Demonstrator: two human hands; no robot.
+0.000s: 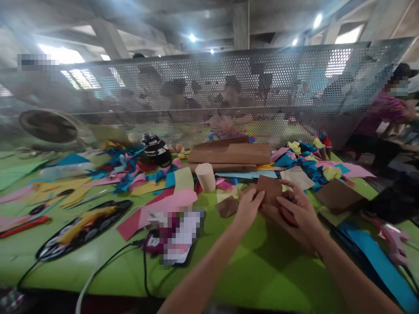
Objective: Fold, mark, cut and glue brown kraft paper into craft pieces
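While L hand (248,205) pinches the brown paper (270,189) & R hand (299,206) grips it opp., best keep pressure light, even (red loop (288,220), prob. a handle, below R thumb).

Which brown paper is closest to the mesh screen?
The long brown sheet behind the cream roll. The others are smaller and nearer you: the held piece, the scrap beside your left hand, and the piece right of your right hand.

Brown paper (269,188): flat, squarish, held up between left hand (249,204) and right hand (300,207).
Red loop (288,217): at right hand's fingers, perhaps scissors handle.
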